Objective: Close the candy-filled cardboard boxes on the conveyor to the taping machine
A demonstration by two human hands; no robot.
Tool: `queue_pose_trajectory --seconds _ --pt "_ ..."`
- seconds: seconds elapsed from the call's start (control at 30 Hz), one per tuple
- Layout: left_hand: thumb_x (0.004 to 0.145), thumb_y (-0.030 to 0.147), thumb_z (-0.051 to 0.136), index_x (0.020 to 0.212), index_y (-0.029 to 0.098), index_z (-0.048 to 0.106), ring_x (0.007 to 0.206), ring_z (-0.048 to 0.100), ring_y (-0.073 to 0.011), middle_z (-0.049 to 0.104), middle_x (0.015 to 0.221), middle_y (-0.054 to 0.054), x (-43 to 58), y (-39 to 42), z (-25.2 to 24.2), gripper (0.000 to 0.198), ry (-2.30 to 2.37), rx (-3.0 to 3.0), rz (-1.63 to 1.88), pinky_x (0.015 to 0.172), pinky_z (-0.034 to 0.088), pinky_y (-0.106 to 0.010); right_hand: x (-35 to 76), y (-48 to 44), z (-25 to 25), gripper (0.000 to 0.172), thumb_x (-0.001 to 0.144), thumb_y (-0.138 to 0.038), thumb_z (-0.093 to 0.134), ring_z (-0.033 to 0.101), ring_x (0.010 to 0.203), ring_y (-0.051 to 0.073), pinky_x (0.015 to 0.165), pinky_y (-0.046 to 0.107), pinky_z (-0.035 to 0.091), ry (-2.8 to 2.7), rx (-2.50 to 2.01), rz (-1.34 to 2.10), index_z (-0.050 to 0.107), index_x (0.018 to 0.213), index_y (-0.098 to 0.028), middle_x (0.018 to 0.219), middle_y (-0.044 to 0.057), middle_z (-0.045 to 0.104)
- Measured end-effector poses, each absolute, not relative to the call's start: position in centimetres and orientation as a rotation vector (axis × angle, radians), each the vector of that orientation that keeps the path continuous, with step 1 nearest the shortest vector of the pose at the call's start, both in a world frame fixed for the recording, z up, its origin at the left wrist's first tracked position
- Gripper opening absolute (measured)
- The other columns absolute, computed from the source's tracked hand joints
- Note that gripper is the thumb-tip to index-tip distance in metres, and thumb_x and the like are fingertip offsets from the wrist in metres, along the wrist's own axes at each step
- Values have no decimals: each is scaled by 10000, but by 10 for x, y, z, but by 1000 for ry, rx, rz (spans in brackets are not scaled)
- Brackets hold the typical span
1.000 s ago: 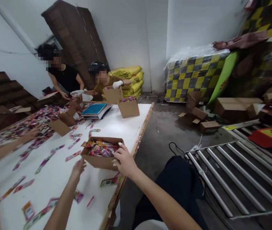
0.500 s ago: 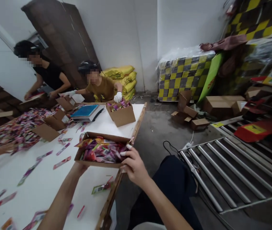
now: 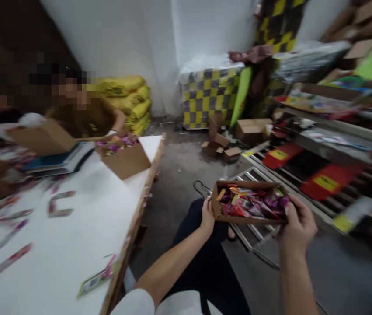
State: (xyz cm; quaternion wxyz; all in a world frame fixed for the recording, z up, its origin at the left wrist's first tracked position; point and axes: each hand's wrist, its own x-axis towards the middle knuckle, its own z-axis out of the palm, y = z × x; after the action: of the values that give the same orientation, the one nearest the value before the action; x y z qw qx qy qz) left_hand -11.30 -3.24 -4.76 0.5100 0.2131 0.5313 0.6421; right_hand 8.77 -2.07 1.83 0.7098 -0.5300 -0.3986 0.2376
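I hold a shallow brown cardboard box filled with colourful sachets in the air, off the table and above the end of the metal roller conveyor. My left hand grips the box's left end. My right hand grips its right end, thumb over the rim. Below the box are my dark trousers.
A white table with scattered sachets lies at the left, its wooden edge beside my knee. Another filled box and a scale stand on it near a seated co-worker. Cardboard boxes, yellow sacks and shelves line the back and right.
I have lifted the filled box off the table and swung it right, over the conveyor. My view has turned right with it.
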Motion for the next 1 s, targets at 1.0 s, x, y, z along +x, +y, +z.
queue_pose_trajectory --seconds 1.0 --pt "775 335 733 1330 225 618 1345 537 -271 653 1335 -73 -37 70 -10 578 673 1724 514 1160 388 -387 208 36 0 485 790 -631 778 568 982 262 958 406 460 -1891 -1526 702 704 903 -166 979 90 631"
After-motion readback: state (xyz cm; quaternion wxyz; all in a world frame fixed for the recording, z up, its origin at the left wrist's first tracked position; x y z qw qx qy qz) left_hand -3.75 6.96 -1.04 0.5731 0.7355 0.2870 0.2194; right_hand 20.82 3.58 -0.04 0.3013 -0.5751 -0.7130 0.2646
